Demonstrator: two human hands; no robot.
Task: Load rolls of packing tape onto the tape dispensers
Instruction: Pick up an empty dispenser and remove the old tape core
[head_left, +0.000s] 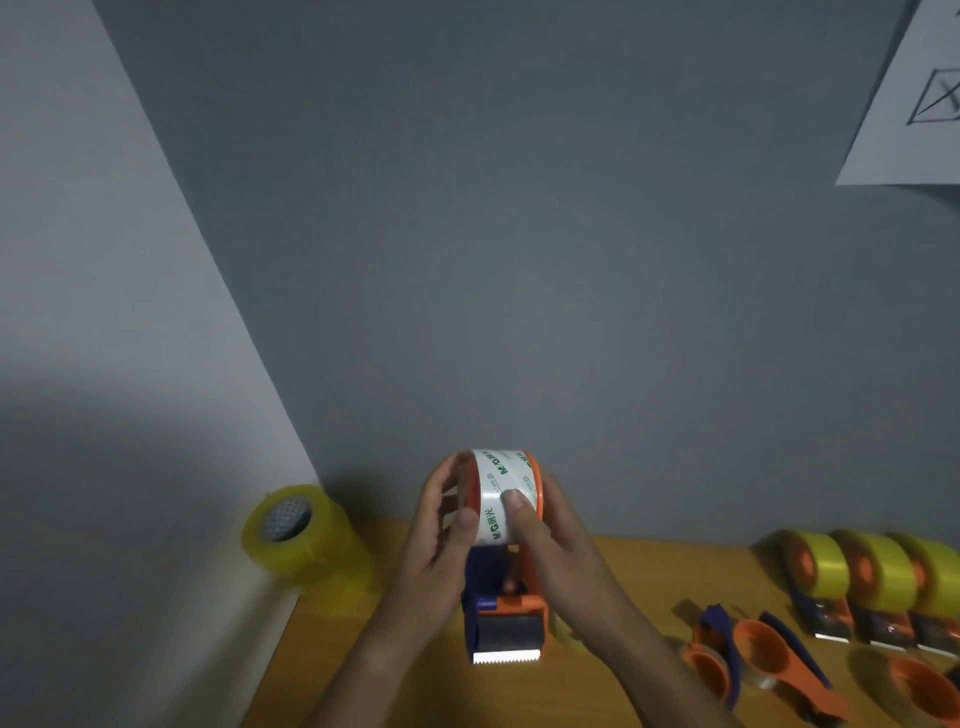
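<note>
A grey wall fills most of the view above a wooden table (623, 582) that runs along the bottom. Held up over the table's middle is an orange and blue tape dispenser (506, 618), its serrated blade pointing toward the camera, with a white roll of tape (501, 499) printed in green seated on its orange hub. The left hand (441, 525) curls round the roll's left side, thumb on the tape face. The right hand (550, 530) grips the right side, its thumb pressed flat on the tape face too. Left of the hands, a stack of yellow tape rolls (301, 535) lies on its side by the wall corner. To the right, three loaded dispensers (878, 582) with yellow rolls stand in a row, and empty dispensers (763, 660) lie in front of them. A sheet of paper (914, 104) hangs on the wall at upper right.
</note>
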